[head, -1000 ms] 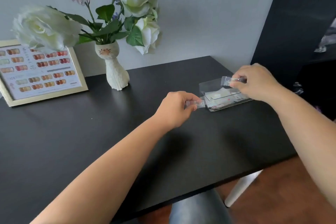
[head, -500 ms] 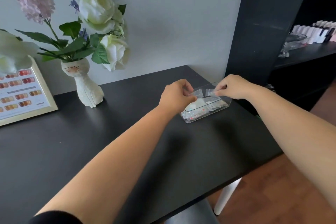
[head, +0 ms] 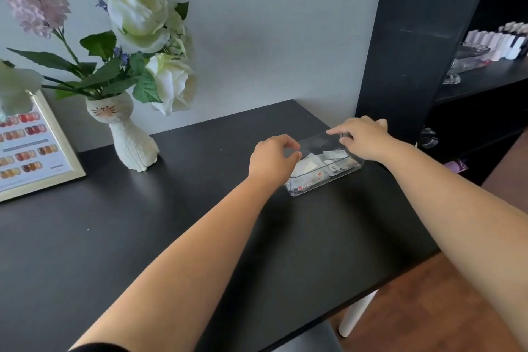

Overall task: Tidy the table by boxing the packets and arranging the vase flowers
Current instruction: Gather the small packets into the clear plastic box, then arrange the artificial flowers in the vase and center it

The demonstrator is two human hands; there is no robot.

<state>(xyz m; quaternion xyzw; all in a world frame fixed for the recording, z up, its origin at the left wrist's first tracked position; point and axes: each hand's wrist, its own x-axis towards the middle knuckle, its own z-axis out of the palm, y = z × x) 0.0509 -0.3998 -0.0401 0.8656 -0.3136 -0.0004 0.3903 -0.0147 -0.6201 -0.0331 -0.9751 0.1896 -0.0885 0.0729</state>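
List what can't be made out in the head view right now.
- Packets in the clear box: print too small to read.
- Left hand: covers the box's left end; its grip can't be judged.
- Right hand: hides the box's far rim.
- Framed chart: cut off by the left edge.
- Shelf items: too small to identify.
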